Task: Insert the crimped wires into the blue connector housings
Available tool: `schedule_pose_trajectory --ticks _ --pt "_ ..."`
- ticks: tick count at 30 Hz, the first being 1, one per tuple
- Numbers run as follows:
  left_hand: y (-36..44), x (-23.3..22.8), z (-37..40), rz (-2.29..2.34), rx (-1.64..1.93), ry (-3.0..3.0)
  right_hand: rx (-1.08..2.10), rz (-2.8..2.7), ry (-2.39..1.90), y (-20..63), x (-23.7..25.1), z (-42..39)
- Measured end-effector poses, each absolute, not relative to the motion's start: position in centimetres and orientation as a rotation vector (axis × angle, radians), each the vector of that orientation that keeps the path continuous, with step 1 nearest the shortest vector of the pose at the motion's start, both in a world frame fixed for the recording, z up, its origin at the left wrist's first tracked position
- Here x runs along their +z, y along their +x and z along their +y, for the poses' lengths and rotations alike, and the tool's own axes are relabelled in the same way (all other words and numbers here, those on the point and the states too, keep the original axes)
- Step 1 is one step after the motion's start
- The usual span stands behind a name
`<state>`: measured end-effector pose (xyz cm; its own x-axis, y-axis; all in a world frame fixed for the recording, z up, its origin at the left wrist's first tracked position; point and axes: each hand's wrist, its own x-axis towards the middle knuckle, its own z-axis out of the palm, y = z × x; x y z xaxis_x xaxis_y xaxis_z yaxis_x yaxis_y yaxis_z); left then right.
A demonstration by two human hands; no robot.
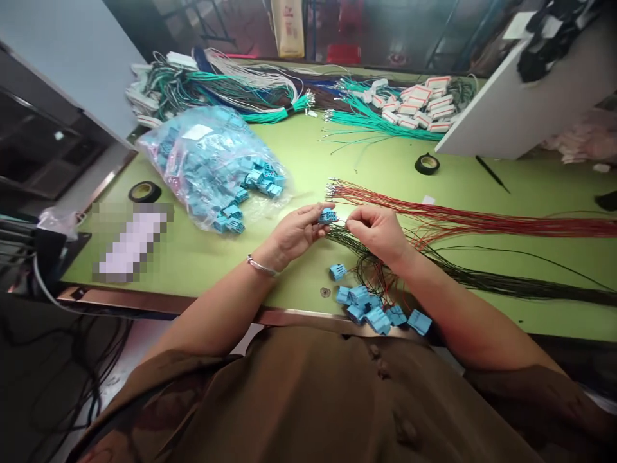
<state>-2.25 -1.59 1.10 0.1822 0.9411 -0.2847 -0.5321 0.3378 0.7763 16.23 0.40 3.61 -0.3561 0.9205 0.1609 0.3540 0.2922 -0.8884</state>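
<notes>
Between the thumb and fingers of my left hand (299, 233) is a small blue connector housing (328, 216), its face with the holes turned toward my right hand. My right hand (378, 233) pinches a thin wire just to the right of the housing; a pale tip shows at the fingertips. The wire's colour is hard to make out. Below my hands lies a bundle of black wires (463, 273). Red wires (482, 215) with metal terminals at their left ends stretch off to the right. Several blue housings (378, 318) with wires lie near the table's front edge.
A clear plastic bag (193, 161) of blue housings lies at left. Black tape rolls rest at left (144, 191) and right (427, 164). Green and white wire bundles (250, 90) and white connectors (424, 103) line the back. A white panel (506, 96) stands at right.
</notes>
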Motion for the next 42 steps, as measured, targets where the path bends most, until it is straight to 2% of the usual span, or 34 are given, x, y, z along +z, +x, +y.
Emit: schedule_pose_trajectory --ticks 13,20,33,42 --pt "-2.0 1.1 -1.9 0.845 1.103 0.648 0.892 -2.028 -1.151 16.2 3.1 0.2" --pt "-1.9 1.4 -2.0 0.894 1.101 0.679 0.335 -2.310 -1.138 16.5 3.7 -0.6" --pt "-1.6 1.6 -2.4 0.925 1.110 0.767 0.764 -2.123 -1.090 16.7 2.8 -0.5" --pt "-1.1 1.5 -2.7 0.971 1.071 0.799 0.580 -2.256 -1.090 16.2 2.2 -0.6"
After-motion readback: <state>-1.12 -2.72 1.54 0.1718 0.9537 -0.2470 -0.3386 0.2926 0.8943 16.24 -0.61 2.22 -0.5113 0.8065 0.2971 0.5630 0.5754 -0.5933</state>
